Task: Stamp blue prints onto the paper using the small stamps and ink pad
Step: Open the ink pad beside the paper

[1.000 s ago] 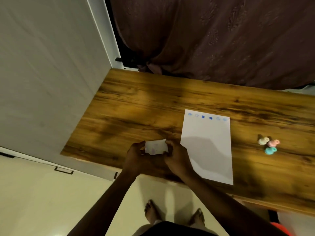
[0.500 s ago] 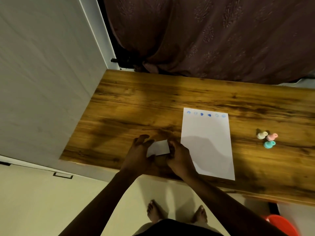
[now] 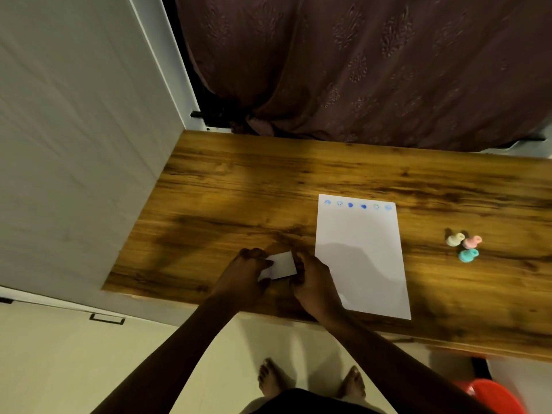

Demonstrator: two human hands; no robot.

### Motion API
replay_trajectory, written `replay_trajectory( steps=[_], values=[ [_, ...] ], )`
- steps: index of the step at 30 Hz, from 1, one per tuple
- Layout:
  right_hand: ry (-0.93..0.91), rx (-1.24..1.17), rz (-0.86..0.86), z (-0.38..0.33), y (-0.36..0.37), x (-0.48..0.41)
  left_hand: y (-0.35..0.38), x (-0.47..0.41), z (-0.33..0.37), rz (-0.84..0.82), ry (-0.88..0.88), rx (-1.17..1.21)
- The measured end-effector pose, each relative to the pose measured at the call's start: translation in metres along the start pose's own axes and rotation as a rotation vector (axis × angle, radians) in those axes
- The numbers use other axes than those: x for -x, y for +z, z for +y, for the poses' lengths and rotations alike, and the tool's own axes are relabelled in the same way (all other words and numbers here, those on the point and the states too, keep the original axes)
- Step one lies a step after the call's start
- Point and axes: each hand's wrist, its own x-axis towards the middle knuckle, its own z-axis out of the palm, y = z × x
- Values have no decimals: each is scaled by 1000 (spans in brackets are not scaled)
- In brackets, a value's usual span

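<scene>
A white sheet of paper (image 3: 361, 258) lies on the wooden table (image 3: 239, 189), with a row of several small blue prints along its far edge. Three small stamps lie together to its right: a cream stamp (image 3: 454, 239), a pink stamp (image 3: 472, 241) and a teal stamp (image 3: 468, 255). Left of the paper, near the table's front edge, both hands hold a small white flat case, the ink pad (image 3: 280, 265). My left hand (image 3: 243, 276) grips its left side and my right hand (image 3: 313, 282) its right side. The case is tilted; its inside is hidden.
A white wardrobe door (image 3: 74, 144) stands along the table's left end. A dark maroon curtain (image 3: 373, 70) hangs behind the table. A red plastic object (image 3: 493, 395) sits on the floor at the lower right. My bare feet stand below the table's front edge.
The white case has sunk from raised between my hands down toward the table and tilted. My hands stay on either side of it. The camera shifted slightly.
</scene>
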Motion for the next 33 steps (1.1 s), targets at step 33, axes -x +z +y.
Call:
replay_trajectory(
  steps=[33],
  values=[
    [105,-410,-47,-8,-1,3,-29,-62,-20,0,-129,143]
  ],
)
